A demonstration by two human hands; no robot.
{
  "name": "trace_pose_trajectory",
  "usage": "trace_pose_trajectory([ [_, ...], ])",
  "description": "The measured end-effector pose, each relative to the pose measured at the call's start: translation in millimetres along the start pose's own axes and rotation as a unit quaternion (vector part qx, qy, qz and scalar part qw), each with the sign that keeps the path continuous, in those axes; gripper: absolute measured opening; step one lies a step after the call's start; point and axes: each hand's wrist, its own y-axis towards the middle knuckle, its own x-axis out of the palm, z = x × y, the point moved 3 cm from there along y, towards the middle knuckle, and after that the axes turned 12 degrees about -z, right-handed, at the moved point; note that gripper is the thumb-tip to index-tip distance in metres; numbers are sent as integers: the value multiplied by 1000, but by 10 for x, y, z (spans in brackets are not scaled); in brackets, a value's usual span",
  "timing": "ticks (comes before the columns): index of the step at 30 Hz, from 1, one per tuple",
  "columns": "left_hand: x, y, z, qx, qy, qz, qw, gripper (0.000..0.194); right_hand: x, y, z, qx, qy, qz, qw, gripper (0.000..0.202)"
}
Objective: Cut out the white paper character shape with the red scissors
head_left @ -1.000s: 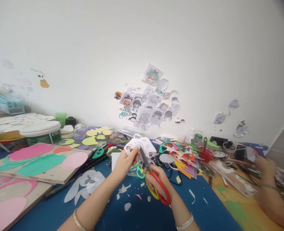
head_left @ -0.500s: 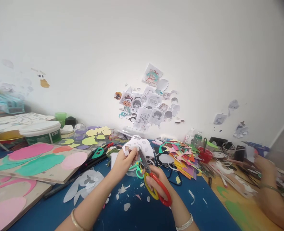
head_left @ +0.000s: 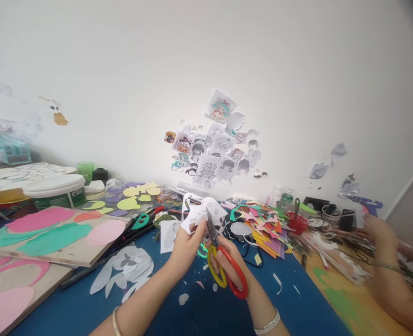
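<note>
My left hand (head_left: 189, 240) pinches a white paper cutout with grey spots (head_left: 200, 210), holding it up above the blue table. In my right hand (head_left: 229, 259) is a pair of scissors (head_left: 237, 275) with one red and one yellow handle loop. Their blades point up and away from me and lie at the paper's near edge, beside my left thumb. Behind my hands a teal scissors handle (head_left: 203, 251) partly shows. Small paper scraps (head_left: 183, 298) lie on the table just below.
Coloured paper offcuts (head_left: 262, 228) are heaped to the right. At left are boards with pink and teal cut shapes (head_left: 59, 240), grey paper pieces (head_left: 126, 270) and a white-lidded tub (head_left: 56, 191). A co-worker's arm (head_left: 384, 261) reaches in at far right.
The paper cutout has been turned and shifted in my left hand, and both hands moved slightly. The scissors' handle loops have come a little closer together. The co-worker's hand moved slightly left and up.
</note>
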Motion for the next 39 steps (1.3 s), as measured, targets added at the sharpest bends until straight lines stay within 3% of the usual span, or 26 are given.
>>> trace_pose_trajectory([
  [10, 69, -1, -75, -5, -38, -22, 999, 34, -19, 2, 32, -8, -7, 9, 1000, 52],
  [27, 33, 0, -53, -22, -41, -20, 999, 36, -4, -13, -31, -26, -43, 16, 999, 47],
  [39, -26, 9, 18, 1, -5, 12, 1000, 36, -30, -32, -9, -28, -61, -2, 998, 42],
])
